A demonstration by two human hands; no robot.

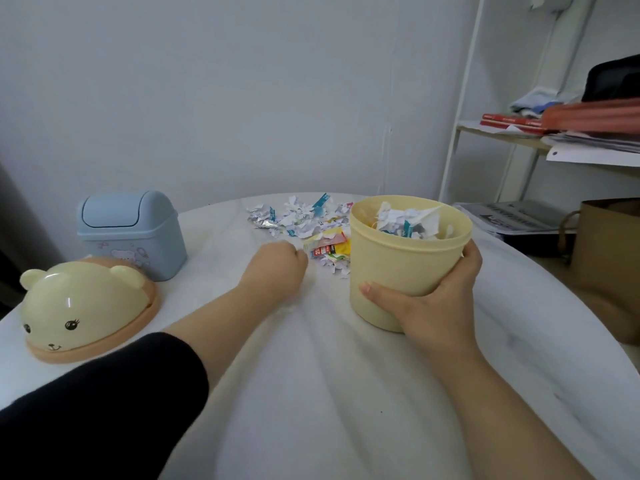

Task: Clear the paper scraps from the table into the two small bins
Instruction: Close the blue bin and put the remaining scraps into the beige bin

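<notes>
Two small bins stand on my white table against a grey wall: blue bin lidded, yellow bin holding scraps, gripped by my right hand. Loose paper scraps lie between them. Fingers of my left hand are curled; holding anything, I cannot tell.

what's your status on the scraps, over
Left hand curled at the scrap pile, grasp hidden. Right hand grips yellow bin, part filled. Blue bin lid shut; nothing in the way.
</notes>
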